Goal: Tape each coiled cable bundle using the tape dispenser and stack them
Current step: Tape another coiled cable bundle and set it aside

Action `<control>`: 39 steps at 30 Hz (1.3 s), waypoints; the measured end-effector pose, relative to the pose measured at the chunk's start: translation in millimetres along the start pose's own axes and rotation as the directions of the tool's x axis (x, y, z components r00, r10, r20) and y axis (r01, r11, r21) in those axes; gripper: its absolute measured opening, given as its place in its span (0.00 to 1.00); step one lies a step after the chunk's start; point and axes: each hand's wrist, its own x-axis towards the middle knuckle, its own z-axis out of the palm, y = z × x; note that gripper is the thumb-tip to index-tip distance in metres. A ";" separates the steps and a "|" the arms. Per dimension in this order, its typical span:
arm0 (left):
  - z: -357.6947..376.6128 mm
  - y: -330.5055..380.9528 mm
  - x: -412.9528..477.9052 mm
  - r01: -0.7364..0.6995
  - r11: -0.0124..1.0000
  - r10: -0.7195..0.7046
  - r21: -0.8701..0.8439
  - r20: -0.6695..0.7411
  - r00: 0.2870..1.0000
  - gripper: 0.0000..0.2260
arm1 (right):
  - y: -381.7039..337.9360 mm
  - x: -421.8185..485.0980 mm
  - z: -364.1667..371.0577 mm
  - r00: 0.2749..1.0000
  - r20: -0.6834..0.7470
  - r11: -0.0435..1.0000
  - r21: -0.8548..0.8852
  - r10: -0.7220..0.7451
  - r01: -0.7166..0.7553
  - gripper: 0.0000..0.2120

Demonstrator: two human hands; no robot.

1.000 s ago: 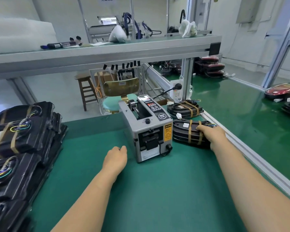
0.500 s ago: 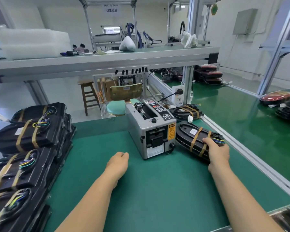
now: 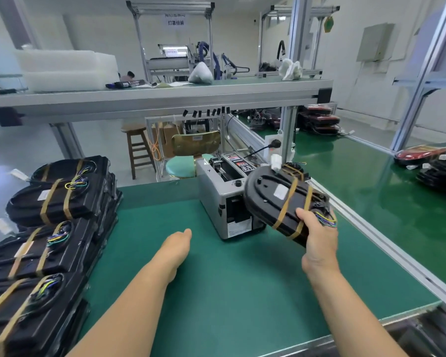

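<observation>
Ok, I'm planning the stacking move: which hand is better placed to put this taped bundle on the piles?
Right, probably. The right hand grips the bundle, lifted before the tape dispenser. The left hand rests empty on the mat, though nearer the stacks.

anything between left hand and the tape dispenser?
Nothing. Head view shows only bare green mat between the left hand and the tape dispenser.

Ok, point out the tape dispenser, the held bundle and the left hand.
tape dispenser (image 3: pixel 211 197): head view, its grey side wall.
bundle (image 3: pixel 263 198): head view, its black top face.
left hand (image 3: pixel 177 244): head view, back of hand.
</observation>
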 end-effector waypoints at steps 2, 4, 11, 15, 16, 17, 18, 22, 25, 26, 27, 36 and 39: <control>-3.1 1.2 1.5 0.006 0.987 -0.009 -0.161 -0.018 1.000 0.17 | 0.4 -13.8 16.6 0.991 0.124 0.999 -0.010 -0.047 0.049 0.41; -10.9 6.2 1.9 0.032 0.919 -0.034 -0.393 0.000 0.999 0.22 | 3.3 -26.9 31.8 0.968 0.238 0.990 -0.089 -0.083 0.107 0.43; -58.8 4.0 3.3 -0.022 0.677 0.089 -0.736 0.053 0.995 0.36 | 31.9 -64.2 66.6 0.819 0.570 0.913 -0.298 -0.063 0.278 0.45; -74.5 5.5 -1.6 -0.082 0.732 0.172 -0.676 0.067 0.983 0.35 | 52.5 -78.2 74.5 0.758 0.652 0.908 -0.317 -0.001 0.273 0.48; -76.6 5.7 -2.5 -0.096 0.753 0.181 -0.652 0.065 0.981 0.34 | 56.9 -79.6 75.9 0.748 0.663 0.911 -0.316 0.011 0.266 0.47; -77.9 5.5 -2.9 -0.112 0.777 0.193 -0.620 0.064 0.979 0.33 | 60.8 -79.8 77.2 0.743 0.669 0.911 -0.318 0.020 0.262 0.47; -79.1 4.7 -3.0 -0.127 0.801 0.206 -0.585 0.069 0.976 0.33 | 63.7 -79.0 78.5 0.741 0.672 0.909 -0.324 0.025 0.263 0.47; -87.9 6.2 -1.2 -0.180 0.894 0.254 -0.411 0.133 0.958 0.30 | 68.3 -75.5 84.5 0.732 0.681 0.885 -0.346 0.010 0.311 0.46; -95.2 13.8 0.7 -0.240 0.944 0.276 -0.227 0.142 0.951 0.19 | 68.5 -73.8 89.0 0.734 0.679 0.865 -0.357 -0.018 0.352 0.46; -97.1 16.9 2.2 -0.272 0.948 0.291 -0.165 0.103 0.951 0.16 | 68.6 -73.1 90.1 0.733 0.680 0.856 -0.360 -0.033 0.372 0.45; -98.5 20.0 3.7 -0.312 0.944 0.320 -0.105 0.060 0.946 0.12 | 68.4 -72.6 91.1 0.731 0.681 0.845 -0.363 -0.047 0.393 0.43; -90.5 52.3 -10.4 -0.581 0.809 0.573 0.085 0.101 0.813 0.24 | 56.9 -68.6 109.5 0.639 0.744 0.659 -0.383 -0.196 0.648 0.41; -80.7 55.2 -12.8 -0.590 0.807 0.575 0.024 0.194 0.795 0.22 | 52.2 -66.2 116.9 0.619 0.750 0.638 -0.362 -0.233 0.679 0.41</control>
